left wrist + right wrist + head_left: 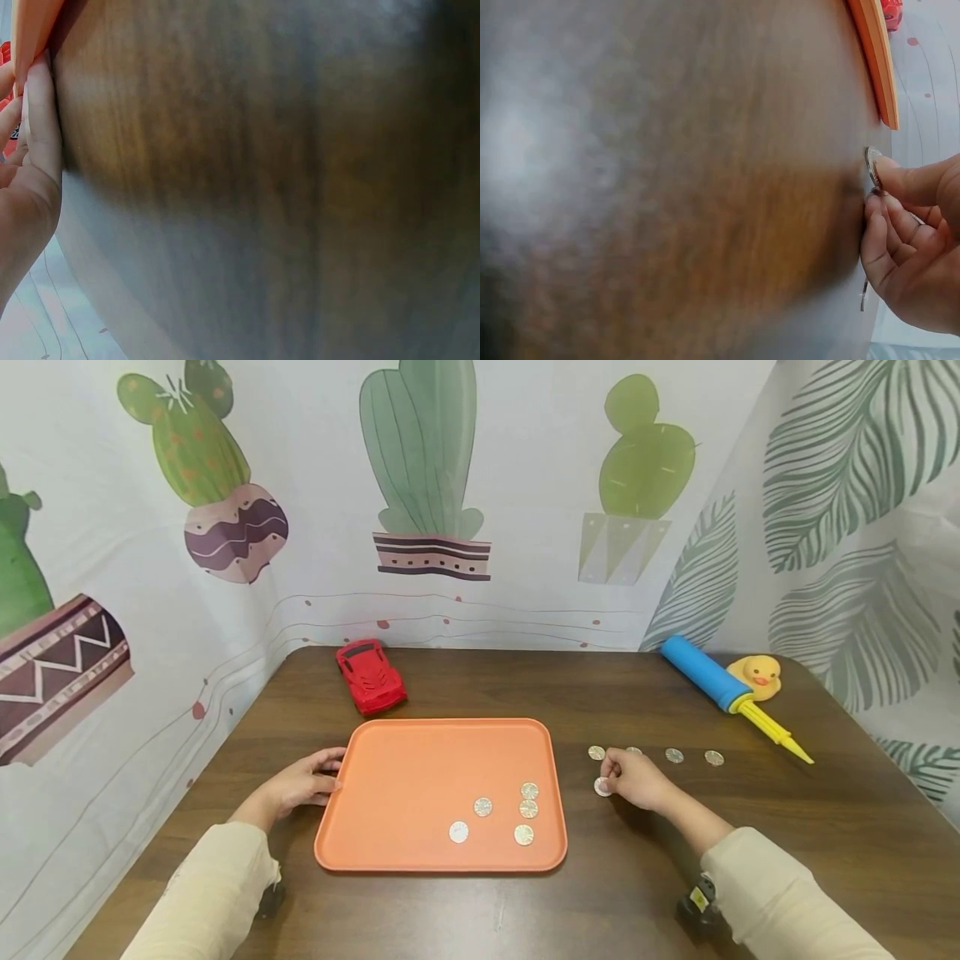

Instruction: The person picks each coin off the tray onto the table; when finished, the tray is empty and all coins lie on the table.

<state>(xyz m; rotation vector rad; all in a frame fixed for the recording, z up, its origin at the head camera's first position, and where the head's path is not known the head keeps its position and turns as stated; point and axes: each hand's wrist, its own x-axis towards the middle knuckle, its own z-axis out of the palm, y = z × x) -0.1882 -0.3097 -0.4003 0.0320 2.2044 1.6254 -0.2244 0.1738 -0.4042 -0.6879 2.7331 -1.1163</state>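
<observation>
A shallow orange tray (420,768) lies flat on the wooden table, with several shiny round coins (483,807) on its right half. At the tray's left rim my left hand (303,785) touches the edge with thumb and fingertips, its fingers fairly straight. To the right of the tray, my right hand (633,777) pinches one coin (872,166) between thumb and fingers, tilted and close to the tabletop. Several more coins (674,756) lie in a row just beyond that hand, one of them partly hidden by it.
A red toy car (371,677) stands behind the tray on the left. At the back right are a blue and yellow toy pump (705,672) and a yellow rubber duck (756,676). A cactus-print cloth (525,527) hangs behind the table (487,910).
</observation>
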